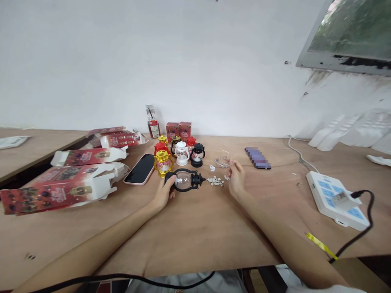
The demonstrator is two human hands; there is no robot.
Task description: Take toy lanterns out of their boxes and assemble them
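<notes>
My left hand [164, 192] grips the base of a small black toy lantern [184, 180] that lies on its side on the wooden table [195, 228]. My right hand [236, 179] hovers just right of a little heap of button batteries [215, 181], fingers loosely curled with thumb and fingertips close together; whether they pinch anything is too small to see. Behind the lying lantern stands a cluster of toy lanterns: a gold one [163, 163], a white one [182, 153], a black one [197, 155] and red ones [159, 146].
A phone [141, 169] lies face up left of the lanterns. Several red and white cartons [61, 179] are spread at the left; two small red boxes [179, 130] stand at the wall. A power strip [336, 197] with a black cable sits at the right.
</notes>
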